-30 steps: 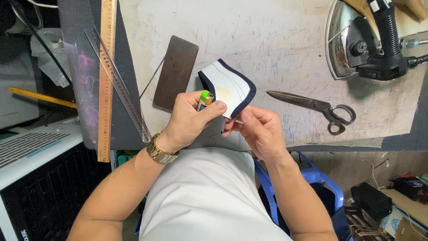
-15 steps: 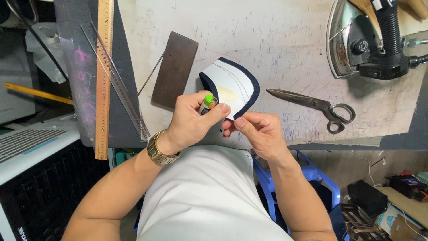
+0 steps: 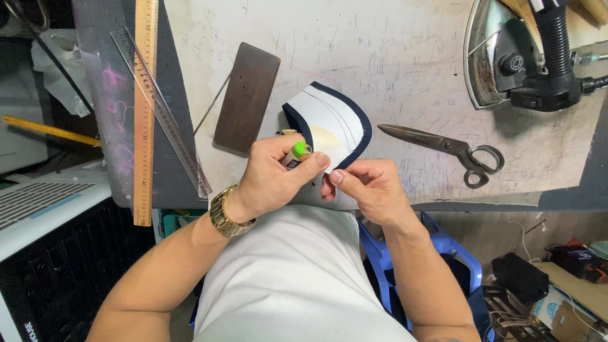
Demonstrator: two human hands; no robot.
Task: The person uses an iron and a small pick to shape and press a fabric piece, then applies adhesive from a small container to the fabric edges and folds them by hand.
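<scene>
Both forearms angle in over the table edge: the left hand (image 3: pixel 275 174) is curled shut around a small green-capped tube (image 3: pixel 299 152), and the right hand (image 3: pixel 367 187) pinches the near edge of a curved white fabric piece (image 3: pixel 329 123). The piece lies flat just beyond the fingertips, smooth, navy-bound, on the scuffed white table (image 3: pixel 392 57).

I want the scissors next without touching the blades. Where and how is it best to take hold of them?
Grip the scissors by their ring handles, probably coming from the right with the right hand. The handles lie at the right end, toward the table's near edge, while the closed blades point left toward the white, navy-edged fabric piece.
</scene>
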